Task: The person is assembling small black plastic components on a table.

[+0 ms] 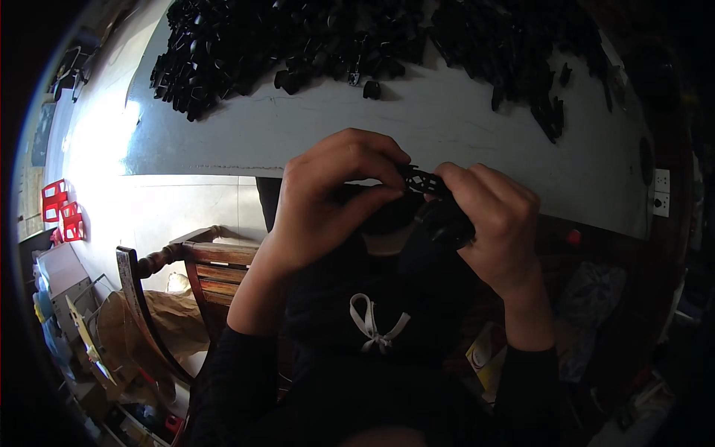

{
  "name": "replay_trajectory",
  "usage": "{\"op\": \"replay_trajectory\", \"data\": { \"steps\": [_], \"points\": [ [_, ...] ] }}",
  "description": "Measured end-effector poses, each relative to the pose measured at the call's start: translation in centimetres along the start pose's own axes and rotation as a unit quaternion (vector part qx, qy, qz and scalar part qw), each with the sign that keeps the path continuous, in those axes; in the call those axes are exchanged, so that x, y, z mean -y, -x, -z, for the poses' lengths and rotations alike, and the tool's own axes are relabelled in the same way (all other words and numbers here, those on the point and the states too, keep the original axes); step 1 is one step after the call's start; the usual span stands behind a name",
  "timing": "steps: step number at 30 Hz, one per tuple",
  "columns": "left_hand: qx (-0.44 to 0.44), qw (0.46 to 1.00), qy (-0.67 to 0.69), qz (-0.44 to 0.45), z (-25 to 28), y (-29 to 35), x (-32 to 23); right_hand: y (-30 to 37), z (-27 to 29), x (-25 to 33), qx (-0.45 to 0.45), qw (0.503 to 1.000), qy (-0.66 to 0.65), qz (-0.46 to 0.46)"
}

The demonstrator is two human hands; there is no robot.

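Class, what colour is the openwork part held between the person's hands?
The part is black; it shows best in the head view.

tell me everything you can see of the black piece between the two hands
The black piece is small and narrow, with cut-out openings along it, and looks like plastic. It runs roughly sideways, its right end slightly lower in the picture. The thumb and fingertips of the left hand are at its left end; the right hand grips its right end and hides part of it. It appears near the close edge of the table. Whether it joins the dark bulk below is unclear.
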State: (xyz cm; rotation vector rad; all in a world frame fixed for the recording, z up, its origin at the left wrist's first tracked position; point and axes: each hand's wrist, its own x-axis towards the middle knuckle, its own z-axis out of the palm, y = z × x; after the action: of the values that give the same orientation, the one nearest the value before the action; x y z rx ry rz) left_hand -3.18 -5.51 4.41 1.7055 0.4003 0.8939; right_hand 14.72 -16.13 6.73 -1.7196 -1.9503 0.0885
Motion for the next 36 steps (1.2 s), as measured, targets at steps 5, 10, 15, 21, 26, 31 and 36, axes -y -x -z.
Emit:
{"op": "replay_trajectory", "data": {
  "steps": [5, 10, 15, 21, 26, 31, 36],
  "points": [
    [-0.009, 0.998, -0.052, -0.019, 0.0, 0.3, -0.2, 0.0, -0.3, 0.3, -0.02, 0.998, 0.049, 0.027],
    [-0.02, 0.999, -0.034, 0.003, 0.0, 0.8, 0.1, 0.1, -0.5, 0.6, -0.044, 0.996, 0.072, 0.039],
    [0.036, 0.996, -0.072, -0.046, 0.7, 0.4, -0.3, 0.3, 0.1, 0.4, 0.008, 0.997, 0.065, 0.045],
    [0.048, 0.953, 0.298, 0.037, -1.7, 1.0, 0.0, 1.1, -0.8, 2.0, 0.074, 0.991, -0.003, 0.108],
    [0.121, 0.938, 0.323, 0.008, -2.9, 1.8, 0.0, 2.0, -2.0, 3.5, 0.052, 0.99, -0.074, 0.109],
    [0.078, 0.982, 0.174, -0.013, -2.4, 0.2, 0.1, 1.8, -2.7, 2.1, 0.058, 0.99, -0.109, 0.064],
    [-0.052, 0.923, -0.343, -0.166, 1.0, -4.3, 4.7, -0.8, -0.9, -6.8, -0.026, 0.986, 0.147, -0.079]
  ]
}}
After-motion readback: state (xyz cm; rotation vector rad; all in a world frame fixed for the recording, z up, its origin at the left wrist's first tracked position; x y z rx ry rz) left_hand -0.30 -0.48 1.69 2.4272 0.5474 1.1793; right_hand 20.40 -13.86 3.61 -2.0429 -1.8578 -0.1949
